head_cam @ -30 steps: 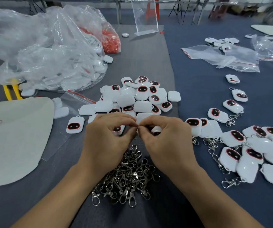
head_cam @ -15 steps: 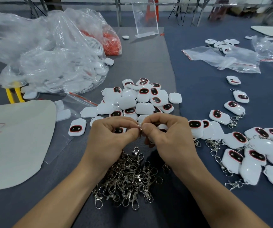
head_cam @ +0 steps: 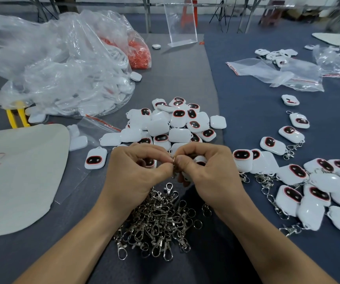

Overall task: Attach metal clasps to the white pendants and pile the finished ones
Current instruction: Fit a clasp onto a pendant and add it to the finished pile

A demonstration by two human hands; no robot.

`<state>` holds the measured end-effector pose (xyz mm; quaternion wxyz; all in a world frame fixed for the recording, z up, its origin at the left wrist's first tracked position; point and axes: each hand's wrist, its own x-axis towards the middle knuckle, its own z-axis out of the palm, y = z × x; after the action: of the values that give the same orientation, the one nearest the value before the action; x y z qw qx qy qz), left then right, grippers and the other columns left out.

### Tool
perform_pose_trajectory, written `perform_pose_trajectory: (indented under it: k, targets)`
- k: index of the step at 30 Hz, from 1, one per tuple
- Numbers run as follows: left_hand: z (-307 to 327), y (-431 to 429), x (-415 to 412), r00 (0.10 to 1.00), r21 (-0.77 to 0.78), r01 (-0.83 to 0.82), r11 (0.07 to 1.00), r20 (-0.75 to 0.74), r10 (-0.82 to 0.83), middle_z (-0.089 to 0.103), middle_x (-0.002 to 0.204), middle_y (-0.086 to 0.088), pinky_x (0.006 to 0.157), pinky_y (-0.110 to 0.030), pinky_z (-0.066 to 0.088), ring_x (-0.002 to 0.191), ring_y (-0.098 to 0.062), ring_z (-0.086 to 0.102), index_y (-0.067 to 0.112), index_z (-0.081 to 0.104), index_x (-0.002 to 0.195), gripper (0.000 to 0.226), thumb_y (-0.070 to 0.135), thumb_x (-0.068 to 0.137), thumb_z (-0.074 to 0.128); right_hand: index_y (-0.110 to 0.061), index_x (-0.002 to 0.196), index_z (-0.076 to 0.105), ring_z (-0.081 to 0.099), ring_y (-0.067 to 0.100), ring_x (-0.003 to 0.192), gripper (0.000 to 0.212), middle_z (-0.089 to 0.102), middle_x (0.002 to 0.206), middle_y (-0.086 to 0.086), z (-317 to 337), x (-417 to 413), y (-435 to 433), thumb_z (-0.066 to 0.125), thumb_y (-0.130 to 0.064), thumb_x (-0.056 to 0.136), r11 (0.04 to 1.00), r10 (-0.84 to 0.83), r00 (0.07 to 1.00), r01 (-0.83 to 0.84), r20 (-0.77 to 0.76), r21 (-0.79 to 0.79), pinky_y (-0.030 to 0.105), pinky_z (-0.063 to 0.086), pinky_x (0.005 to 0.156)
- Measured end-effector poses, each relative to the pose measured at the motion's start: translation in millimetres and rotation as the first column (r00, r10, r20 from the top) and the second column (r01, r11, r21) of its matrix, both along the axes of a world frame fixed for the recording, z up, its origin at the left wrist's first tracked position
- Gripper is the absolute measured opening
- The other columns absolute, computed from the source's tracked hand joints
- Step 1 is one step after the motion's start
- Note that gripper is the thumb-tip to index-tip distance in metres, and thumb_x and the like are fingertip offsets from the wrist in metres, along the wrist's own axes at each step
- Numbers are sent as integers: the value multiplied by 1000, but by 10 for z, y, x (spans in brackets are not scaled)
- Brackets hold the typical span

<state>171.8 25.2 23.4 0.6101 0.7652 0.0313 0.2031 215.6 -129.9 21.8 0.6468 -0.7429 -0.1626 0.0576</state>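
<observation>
Silvery clasps [head_cam: 156,220] lie heaped nearest the body on the grey counter [head_cam: 185,78], right under both wrists. Just above that heap the left hand [head_cam: 136,173] and the right hand [head_cam: 208,173] meet tip to tip — the leading fingers [head_cam: 182,163] of each curl tight and pinch a small ring [head_cam: 173,160] between them. A white pendant [head_cam: 199,159] sits tucked behind the right hand's knuckles, mostly hidden, so whether the ring is through its loop yet cannot be told.

The step in hand looks like threading that ring onto the pendant's loop. It goes best with the pendant braced firmly in the right hand, the ring's gap pried open only as far as the loop needs, and the ring turned round rather than pulled — a hard tug could spring it loose into the heap below. Beyond the hands sits the pile of bare pendants [head_cam: 175,124]; to the right, on the blue cloth [head_cam: 247,119], the finished ones [head_cam: 318,187] lie spread with clasps trailing, and this piece belongs there once joined. Farthest back on the left, a big clear plastic bag [head_cam: 62,64] holds more white pieces.
</observation>
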Motion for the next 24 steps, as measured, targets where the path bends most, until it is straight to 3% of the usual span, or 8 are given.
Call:
perform_pose_trajectory:
  k: [6,11,15,18,21,23,24]
  targets:
    - [20,-17,-13,1000,26,-10,1000,-3,10,76,79,5,75,-42,55,83,-18,71,21,78,68,15,8,62,76,-17,75,75,67,19,55,20,71,65,4,-2,-8,7,73,-2,90,1000,9,1000,-9,2,2,36,57,56]
    - [17,-15,-3,1000,-1,25,1000,12,-25,75,78,4,71,-31,54,79,-10,68,18,75,64,8,14,60,71,-18,74,75,65,17,55,22,70,64,2,5,-13,3,73,-1,88,998,57,997,-58,41,20,28,54,55]
    - [7,-30,10,999,-15,-50,999,-20,49,76,78,7,68,-23,51,76,-6,67,20,75,64,14,8,62,69,-20,76,75,66,19,56,15,70,65,3,13,9,-11,72,-9,86,1000,26,998,-25,53,-7,35,57,54]
    - [26,21,-42,965,281,-261,924,88,246,73,77,20,73,-16,45,82,-9,66,29,72,64,9,20,64,71,-24,80,76,69,17,62,7,74,73,4,43,78,-68,69,-22,78,999,-41,993,42,-106,8,41,61,64]
    - [40,56,-110,894,574,-440,691,204,399,69,83,29,72,-22,42,83,-11,58,36,69,67,7,31,72,70,-20,83,70,68,15,68,17,71,88,5,57,155,-147,61,-9,74,994,-104,982,98,-159,-44,54,58,79]
    - [44,9,-117,894,621,-424,659,170,415,65,84,31,66,-27,43,83,-8,53,40,71,69,7,37,73,66,-20,84,69,61,16,69,32,69,95,12,65,175,-175,55,8,81,987,-117,989,105,-91,-122,47,55,70]
    - [39,-24,-110,902,637,-400,658,145,407,63,82,31,65,-26,42,83,-6,50,41,71,68,7,39,72,65,-22,82,71,57,12,68,41,69,98,14,68,177,-188,51,13,84,981,-104,993,95,-46,-167,33,50,64]
